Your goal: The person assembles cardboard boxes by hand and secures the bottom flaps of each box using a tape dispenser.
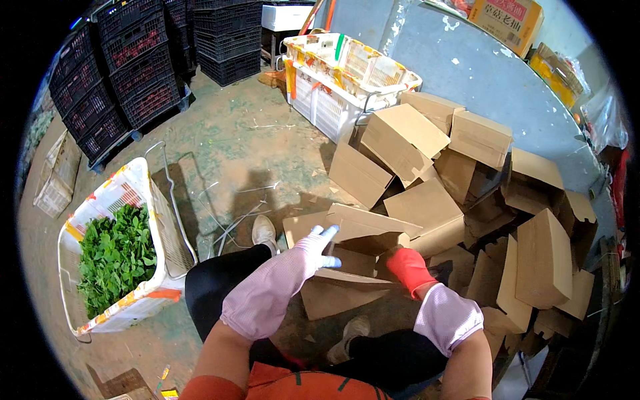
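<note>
An open cardboard box [372, 219] sits in front of me between my feet, with its flaps folded outward and a shaded inside. My left hand [316, 248], in a pale glove with blue fingertips, is over the box's left side. Its fingers are spread and hold nothing. At the box's right end, my right hand [408, 270] in a red glove is closed on the cardboard edge; its fingertips are partly hidden. Pale lilac sleeve covers reach over both wrists.
Several cardboard boxes [427, 210] lie heaped at the right against a grey-blue wall [460, 67]. White plastic crates [320, 103] stand behind them. At the left is a white basket [175, 230] of leafy greens [117, 257]. Black crates [137, 60] are stacked farther back; pale strips [237, 223] litter the floor.
</note>
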`<state>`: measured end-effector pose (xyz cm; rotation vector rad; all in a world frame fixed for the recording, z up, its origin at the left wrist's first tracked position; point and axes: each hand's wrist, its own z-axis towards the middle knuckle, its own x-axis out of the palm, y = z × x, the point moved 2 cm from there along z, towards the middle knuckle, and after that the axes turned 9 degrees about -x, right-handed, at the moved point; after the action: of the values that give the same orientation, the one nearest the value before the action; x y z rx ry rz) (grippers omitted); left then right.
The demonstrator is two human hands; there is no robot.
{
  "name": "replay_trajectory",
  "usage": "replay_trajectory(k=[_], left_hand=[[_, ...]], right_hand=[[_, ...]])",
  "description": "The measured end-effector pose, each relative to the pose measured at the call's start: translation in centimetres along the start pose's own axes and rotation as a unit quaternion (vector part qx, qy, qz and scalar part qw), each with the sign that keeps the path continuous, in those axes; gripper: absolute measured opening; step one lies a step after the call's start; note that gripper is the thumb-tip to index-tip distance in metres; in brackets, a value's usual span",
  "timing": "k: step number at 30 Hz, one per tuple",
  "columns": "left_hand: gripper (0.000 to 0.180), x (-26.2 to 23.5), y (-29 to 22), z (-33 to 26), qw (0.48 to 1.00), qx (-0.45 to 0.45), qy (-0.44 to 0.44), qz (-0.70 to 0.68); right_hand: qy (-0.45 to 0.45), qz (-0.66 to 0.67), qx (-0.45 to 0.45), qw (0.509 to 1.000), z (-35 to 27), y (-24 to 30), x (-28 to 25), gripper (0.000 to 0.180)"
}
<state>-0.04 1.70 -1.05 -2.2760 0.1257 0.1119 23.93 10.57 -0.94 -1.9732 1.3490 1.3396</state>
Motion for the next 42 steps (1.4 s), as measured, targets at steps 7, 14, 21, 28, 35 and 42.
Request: replay_trajectory(k=[7, 14, 21, 28, 35, 42], left_hand=[[0.062, 0.9, 5.6, 6.1, 0.987, 0.118, 0.046, 0.100], [0.069, 1.7, 0.2, 1.5, 0.889, 0.051, 0.040, 0.454], [0.047, 0.5, 2.8, 4.1, 0.969, 0.072, -0.052, 0.229], [0.041, 8.0, 4.4, 2.4, 0.710, 0.374, -0.269, 0.533], [0.055, 9.5, 5.2, 2.1, 0.746, 0.373, -0.196, 0.515], [0.054, 9.6, 6.2, 3.2, 0.727, 0.433, -0.206, 0.491]], right_hand=[[0.011, 0.157, 0.147, 0.977, -1.8, 0.5, -2.4, 0.050], [0.031, 0.108, 0.191, 0.975, 1.9, -3.3, 1.1, 0.055], [0.005, 0.268, 0.109, 0.957, 0.3, -2.7, -1.3, 0.066], [-0.141, 0.252, 0.044, 0.957, -0.3, -4.8, 1.8, 0.057], [-0.257, -0.226, 0.005, 0.940, -1.0, 0.0, -3.5, 0.029], [-0.383, -0.106, -0.256, 0.881, -0.4, 1.8, -6.4, 0.042]])
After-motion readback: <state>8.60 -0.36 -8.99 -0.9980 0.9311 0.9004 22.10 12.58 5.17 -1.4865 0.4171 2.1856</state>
